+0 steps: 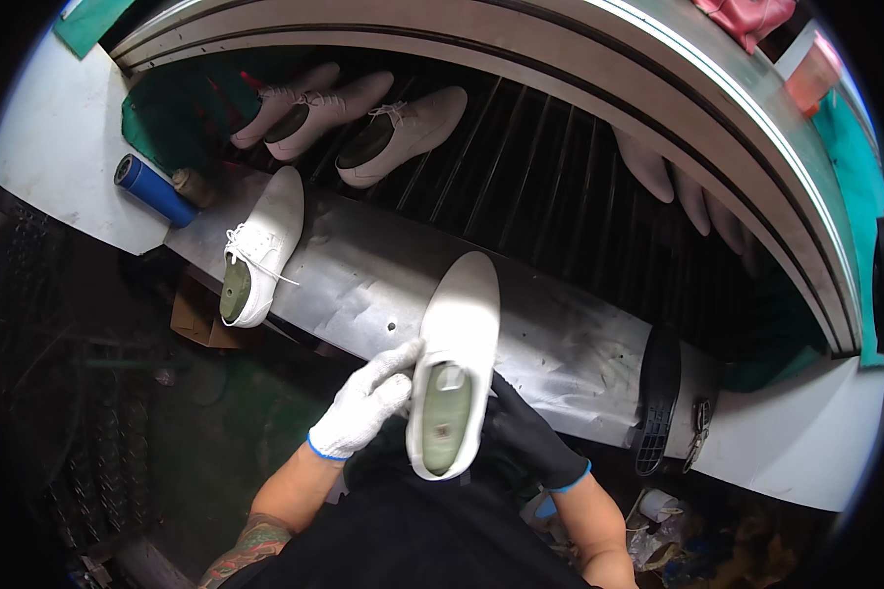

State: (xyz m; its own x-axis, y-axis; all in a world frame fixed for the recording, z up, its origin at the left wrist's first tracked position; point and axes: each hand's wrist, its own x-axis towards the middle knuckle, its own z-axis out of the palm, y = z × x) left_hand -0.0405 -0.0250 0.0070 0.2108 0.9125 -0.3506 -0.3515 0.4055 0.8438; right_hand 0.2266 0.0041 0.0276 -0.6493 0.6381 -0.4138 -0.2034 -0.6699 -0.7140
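Note:
A white shoe (459,329) with a green insole is held between my two hands, its toe pointing away from me and its opening facing up. My left hand (366,398), in a white knit glove with a blue cuff, grips its left side. From the right, my right hand (532,437), in a black glove with a blue cuff, holds the other side; most of its fingers are hidden behind the shoe. No laces show on this shoe. To the left, a second white shoe (275,221), laced, lies on the metal ledge (354,270).
Beyond the ledge, laced pale shoes (413,133) stand on dark rollers (530,167) under a curved white hood (560,74). More toes (643,162) show at right. A blue cylinder (155,189) lies at left. A black sole (659,393) and a small metal tool (698,429) lie at right.

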